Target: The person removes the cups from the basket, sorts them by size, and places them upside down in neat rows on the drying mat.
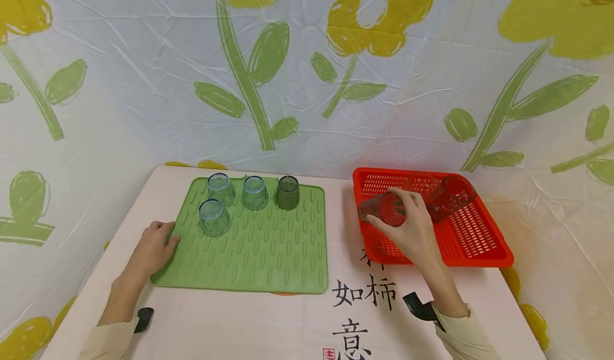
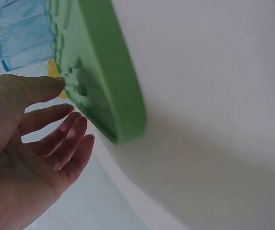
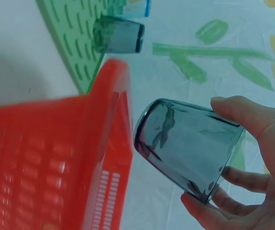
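Observation:
My right hand (image 1: 416, 232) grips a smoky grey glass (image 3: 188, 146) near its rim, thumb on one side and fingers on the other. The glass lies tilted sideways over the left part of the red basket (image 1: 443, 261) in the head view. At the left edge of the green draining mat (image 1: 268, 258) is my left hand (image 1: 152, 248). Its thumb touches the mat's edge in the left wrist view, the fingers loosely bent beside it. On the mat stand three blue glasses, one in front (image 1: 215, 220), and a dark grey glass (image 1: 288, 194).
More glasses (image 1: 455, 193) lie inside the basket toward its back. The white table (image 1: 230, 322) carries black written characters (image 1: 352, 338) at the front. Behind everything hangs a cloth (image 1: 168, 82) with yellow flowers and green stems.

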The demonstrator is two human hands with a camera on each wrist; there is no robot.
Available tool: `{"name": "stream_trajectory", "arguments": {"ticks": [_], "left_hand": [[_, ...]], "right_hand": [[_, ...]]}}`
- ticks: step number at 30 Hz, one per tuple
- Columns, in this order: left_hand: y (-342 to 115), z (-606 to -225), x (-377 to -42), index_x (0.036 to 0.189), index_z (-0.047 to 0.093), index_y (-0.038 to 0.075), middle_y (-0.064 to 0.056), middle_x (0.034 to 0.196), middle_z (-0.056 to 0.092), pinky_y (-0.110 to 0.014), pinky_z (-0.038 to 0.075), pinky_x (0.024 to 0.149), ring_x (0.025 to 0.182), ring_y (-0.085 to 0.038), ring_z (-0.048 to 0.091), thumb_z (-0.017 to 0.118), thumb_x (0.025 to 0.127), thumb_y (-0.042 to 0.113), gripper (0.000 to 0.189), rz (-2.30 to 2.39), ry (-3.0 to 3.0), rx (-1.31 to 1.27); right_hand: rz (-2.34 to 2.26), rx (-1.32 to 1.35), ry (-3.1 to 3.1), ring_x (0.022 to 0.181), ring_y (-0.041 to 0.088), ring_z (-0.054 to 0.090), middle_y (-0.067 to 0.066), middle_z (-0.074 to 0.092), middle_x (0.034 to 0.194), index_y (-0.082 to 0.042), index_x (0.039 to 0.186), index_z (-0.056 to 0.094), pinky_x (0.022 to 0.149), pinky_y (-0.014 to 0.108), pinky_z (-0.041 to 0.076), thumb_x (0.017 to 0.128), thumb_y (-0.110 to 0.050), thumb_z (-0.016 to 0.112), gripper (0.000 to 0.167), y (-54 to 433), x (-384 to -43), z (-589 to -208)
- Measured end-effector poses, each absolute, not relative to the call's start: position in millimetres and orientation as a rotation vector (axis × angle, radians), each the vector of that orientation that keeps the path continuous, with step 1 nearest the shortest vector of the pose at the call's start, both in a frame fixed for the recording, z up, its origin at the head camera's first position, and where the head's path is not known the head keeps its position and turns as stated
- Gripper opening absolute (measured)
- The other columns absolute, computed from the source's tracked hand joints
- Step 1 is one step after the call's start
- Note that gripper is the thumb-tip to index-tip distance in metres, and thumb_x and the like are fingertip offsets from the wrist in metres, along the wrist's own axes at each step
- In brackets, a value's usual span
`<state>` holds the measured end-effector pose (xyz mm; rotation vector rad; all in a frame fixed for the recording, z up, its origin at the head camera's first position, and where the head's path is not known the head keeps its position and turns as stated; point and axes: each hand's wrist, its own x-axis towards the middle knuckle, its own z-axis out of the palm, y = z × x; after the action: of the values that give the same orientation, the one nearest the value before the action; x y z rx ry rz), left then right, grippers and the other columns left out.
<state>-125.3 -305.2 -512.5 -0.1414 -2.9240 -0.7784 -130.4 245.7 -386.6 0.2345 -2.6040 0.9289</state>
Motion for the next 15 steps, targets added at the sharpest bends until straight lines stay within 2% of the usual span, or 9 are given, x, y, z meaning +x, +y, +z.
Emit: {"name": "stream_trajectory", "arguments": {"ticks": [6, 15], "left_hand": [[-297.2, -506.1, -123.7, 0.126, 0.055, -0.023, -0.041, 0.111, 0.055, -0.064, 0.049, 0.081, 0.099, -0.054, 0.057, 0.065, 0.097, -0.001, 0.038, -0.784, -2.817, -0.113], [-274.9, -488.0, -123.8, 0.123, 0.062, -0.018, -0.031, 0.102, 0.061, -0.054, 0.050, 0.070, 0.086, -0.041, 0.062, 0.065, 0.099, 0.001, 0.031, -0.861, -2.668, -0.112]], "right_hand": [[0.975, 0.268, -2.577, 0.110, 0.034, 0.058, 0.018, 0.054, 0.126, -0.007, 0.137, 0.058, 0.082, 0.056, 0.059, 0.080, -0.028, 0.091, 0.069, 228.7, -132.7, -392.1], [1.042, 0.321, -2.561, 0.114, 0.032, 0.057, 0.015, 0.054, 0.125, -0.010, 0.136, 0.059, 0.087, 0.054, 0.056, 0.078, -0.029, 0.093, 0.070, 204.5, -134.5, -397.6]]}}
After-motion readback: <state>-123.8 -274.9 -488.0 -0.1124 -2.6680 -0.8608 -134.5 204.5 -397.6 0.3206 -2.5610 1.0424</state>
